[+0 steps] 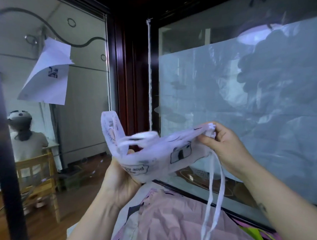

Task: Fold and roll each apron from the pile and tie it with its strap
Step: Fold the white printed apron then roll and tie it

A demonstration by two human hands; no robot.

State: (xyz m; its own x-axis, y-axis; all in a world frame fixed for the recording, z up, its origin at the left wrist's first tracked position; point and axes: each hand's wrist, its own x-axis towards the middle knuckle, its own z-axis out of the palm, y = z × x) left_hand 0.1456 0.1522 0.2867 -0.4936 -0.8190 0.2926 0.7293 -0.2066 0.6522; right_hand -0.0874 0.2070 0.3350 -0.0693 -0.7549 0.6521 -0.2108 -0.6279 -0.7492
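1. The white printed apron (163, 156) is up in the air between both hands, above a pink cloth (176, 224) that lies spread out below. It is crumpled and loosely gathered. I see no neat fold and no roll in it.
2. Its strap (212, 194) hangs free in two long tails from the right end, down in front of the pink cloth, and it is tied round nothing. A second loop of strap near the middle is blurred.
3. My judgement is that this apron is at an early stage: the folding, the rolling and the tying are all left to do. No finished roll is in view. I cannot tell whether the pink cloth is another apron from the pile.
4. The left hand (120, 183) comes up from below with its wrist bent back and grasps the lower left part of the apron. Its fingers are mostly hidden behind the cloth.
5. The right hand (225, 146) reaches in from the right, higher than the left one. It pinches the bunched end of the apron between thumb and curled fingers, just where the strap tails drop away.
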